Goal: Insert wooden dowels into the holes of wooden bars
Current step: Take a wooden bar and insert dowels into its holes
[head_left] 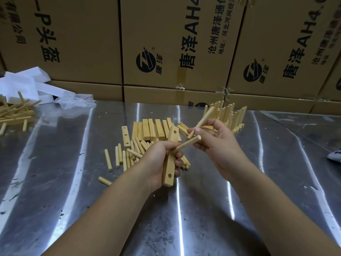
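My left hand point(160, 161) grips a wooden bar point(168, 170) held upright over the table, with holes showing near its top and bottom ends. A dowel point(188, 144) sticks out of the bar's middle towards the right. My right hand point(212, 139) pinches a second dowel point(203, 121), tilted up to the right, just above and to the right of the bar. Behind the hands lie a stack of bars point(151, 129) and a heap of loose dowels point(127, 156) on the metal table point(73, 182).
Finished bars with dowels standing up point(228, 115) sit at the back right. More wooden pieces point(14, 113), white foam point(27, 84) and a plastic bag point(75, 101) lie at the far left. Cardboard boxes point(166, 52) wall off the table's back edge.
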